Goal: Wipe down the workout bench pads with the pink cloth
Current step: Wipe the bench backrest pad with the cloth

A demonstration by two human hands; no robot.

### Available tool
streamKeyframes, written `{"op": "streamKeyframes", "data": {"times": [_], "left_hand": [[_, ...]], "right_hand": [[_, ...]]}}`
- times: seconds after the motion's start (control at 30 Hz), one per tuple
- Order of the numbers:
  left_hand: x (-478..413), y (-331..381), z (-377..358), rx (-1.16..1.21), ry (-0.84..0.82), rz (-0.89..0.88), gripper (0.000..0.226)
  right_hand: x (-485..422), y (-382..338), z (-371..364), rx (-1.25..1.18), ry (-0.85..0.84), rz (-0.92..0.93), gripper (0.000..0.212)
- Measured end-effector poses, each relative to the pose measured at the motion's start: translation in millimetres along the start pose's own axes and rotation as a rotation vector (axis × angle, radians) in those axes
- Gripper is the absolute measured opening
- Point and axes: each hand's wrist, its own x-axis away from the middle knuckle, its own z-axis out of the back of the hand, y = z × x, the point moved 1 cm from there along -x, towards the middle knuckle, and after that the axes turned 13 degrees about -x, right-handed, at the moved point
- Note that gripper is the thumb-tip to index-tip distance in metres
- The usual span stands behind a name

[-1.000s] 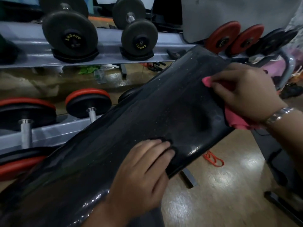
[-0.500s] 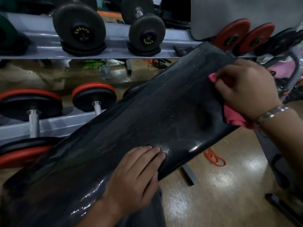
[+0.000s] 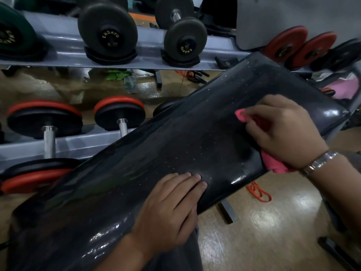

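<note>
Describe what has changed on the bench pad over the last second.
The right hand, gripping the pink cloth, slid from the far end of the bench pad inward along its surface, uncovering the end corner. The left hand stayed pressed flat on the pad's near edge.

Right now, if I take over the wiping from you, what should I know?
Left hand: fingers flat, pressing on the near edge of the bench pad, probably to steady it.
Right hand: grips the pink cloth against the pad's upper right part.
Done: the pad looks shiny and wet in places; how much is wiped I cannot tell.
Left: pale specks dot the middle and upper pad, so wipe there, then work toward the lower end.
</note>
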Motion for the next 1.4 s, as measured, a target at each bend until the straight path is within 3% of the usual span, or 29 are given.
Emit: {"op": "streamKeyframes", "data": {"times": [0.17,0.37,0.5,0.63,0.7,0.83,0.93,1.0,1.17,1.3,1.4], "left_hand": [[-1,1,5,-0.015,-0.034,-0.001,0.038],[10,-1,20,0.056,-0.070,0.002,0.040],[26,-14,35,0.034,-0.027,0.062,0.038],[64,-33,51,-0.036,0.008,0.150,0.035],[88,-41,57,-0.065,-0.016,0.198,0.034],[125,-54,62,-0.096,-0.066,0.292,0.031],[141,-61,66,-0.143,-0.072,0.339,0.030],[148,-66,70,-0.170,-0.072,0.353,0.030],[170,-86,83,-0.227,-0.130,0.372,0.032],[185,-96,93,-0.255,-0.171,0.360,0.034],[199,-105,98,-0.246,-0.227,0.365,0.034]], "right_hand": [[-15,-5,-6,0.062,0.053,-0.090,0.022],[3,-26,-14,-0.056,-0.058,0.031,0.019],[-10,-27,-24,0.028,0.067,-0.069,0.020],[13,-45,-34,-0.018,-0.028,0.071,0.026],[15,-43,-31,-0.041,-0.059,0.095,0.031],[9,-48,-39,0.051,0.063,-0.037,0.028],[22,-66,-54,0.023,-0.010,0.052,0.024],[22,-64,-52,-0.026,-0.047,0.116,0.025],[14,-65,-57,0.002,0.053,-0.001,0.025],[24,-75,-60,-0.072,-0.069,0.133,0.024],[10,-72,-60,-0.049,-0.011,0.043,0.025]]}}
